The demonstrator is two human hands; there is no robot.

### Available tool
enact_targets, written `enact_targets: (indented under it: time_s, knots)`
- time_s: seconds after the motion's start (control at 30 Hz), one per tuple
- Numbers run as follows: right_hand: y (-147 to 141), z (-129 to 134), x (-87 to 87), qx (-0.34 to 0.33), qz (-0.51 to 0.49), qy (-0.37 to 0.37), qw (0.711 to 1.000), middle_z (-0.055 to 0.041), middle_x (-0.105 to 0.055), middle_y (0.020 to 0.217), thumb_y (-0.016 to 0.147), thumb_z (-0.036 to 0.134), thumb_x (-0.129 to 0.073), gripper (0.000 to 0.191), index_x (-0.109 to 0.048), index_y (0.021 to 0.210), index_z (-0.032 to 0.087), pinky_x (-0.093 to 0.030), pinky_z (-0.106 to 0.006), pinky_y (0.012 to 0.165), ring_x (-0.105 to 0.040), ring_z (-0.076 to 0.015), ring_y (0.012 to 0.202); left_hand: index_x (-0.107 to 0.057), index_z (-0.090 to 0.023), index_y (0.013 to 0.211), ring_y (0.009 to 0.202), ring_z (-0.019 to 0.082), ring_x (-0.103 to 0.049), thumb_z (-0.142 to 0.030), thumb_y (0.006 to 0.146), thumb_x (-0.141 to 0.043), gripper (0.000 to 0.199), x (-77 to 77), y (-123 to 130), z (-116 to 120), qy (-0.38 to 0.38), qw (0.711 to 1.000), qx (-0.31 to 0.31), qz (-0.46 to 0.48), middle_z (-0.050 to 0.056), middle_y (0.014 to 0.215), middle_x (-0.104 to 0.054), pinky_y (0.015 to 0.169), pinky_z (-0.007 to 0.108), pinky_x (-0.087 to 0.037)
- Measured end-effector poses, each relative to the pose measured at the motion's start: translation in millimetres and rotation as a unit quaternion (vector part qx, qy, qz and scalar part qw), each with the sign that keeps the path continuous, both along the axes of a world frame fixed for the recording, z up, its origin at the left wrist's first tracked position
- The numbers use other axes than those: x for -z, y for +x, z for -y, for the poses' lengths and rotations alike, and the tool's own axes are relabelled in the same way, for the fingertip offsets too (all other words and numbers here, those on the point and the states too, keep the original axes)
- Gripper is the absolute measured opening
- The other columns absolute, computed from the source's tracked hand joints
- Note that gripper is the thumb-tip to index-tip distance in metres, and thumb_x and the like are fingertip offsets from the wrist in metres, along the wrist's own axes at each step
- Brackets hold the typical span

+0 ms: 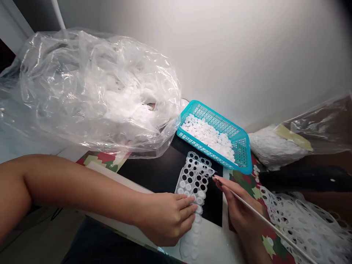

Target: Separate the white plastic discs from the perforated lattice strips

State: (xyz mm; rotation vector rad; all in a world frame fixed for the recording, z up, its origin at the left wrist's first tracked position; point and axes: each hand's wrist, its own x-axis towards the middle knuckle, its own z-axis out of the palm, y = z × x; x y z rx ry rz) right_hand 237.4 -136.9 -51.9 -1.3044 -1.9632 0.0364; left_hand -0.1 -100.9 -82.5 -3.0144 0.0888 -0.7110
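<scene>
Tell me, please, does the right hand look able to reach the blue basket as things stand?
Probably yes: the right hand is near the blue basket and nothing visible blocks the way, though the thin pale stick it holds may hinder its grip.

A plain pale wall [220, 55] is lit most brightly near the top and darkened toward the upper right corner, a white pole [58, 14] is seen at upper left, a red-and-green leaf-patterned cloth [106, 160] is spread below, and the floor [33, 236] is dimly lit
</scene>
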Motion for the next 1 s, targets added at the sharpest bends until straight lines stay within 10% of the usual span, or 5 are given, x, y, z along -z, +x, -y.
enact_targets:
  time_s: [0.33,1.0]
  knots:
    - [6.4,5.5,8.8,-0.183,0.123,-0.082,0.972,-0.0067,-0.071,0.111,0.087,0.007,-0.054,0.032,-0.065,0.115,0.017,-0.058,-0.028,0.091,-0.066,-0.0202,0.107,-0.062,0.003,0.112,0.111,0.033,-0.059,-0.027,0.080,-0.042,0.047,3.5,1.2,0.0,-0.012,1.000,0.003,0.007,0.023,0.117,-0.062,0.092,0.041,-0.049]
    - [9.9,3.0,-3.0,-0.204,0.092,-0.163,0.961,-0.0084,-0.068,0.118,0.088,0.009,-0.053,0.026,-0.064,0.110,0.017,-0.054,-0.030,0.096,-0.060,-0.0209,0.117,-0.055,-0.001,0.119,0.117,0.027,-0.051,-0.035,0.083,-0.046,0.050,-8.7,-0.6,-10.7,-0.116,0.992,-0.002,-0.041,0.019,0.131,-0.052,0.102,0.035,-0.038]
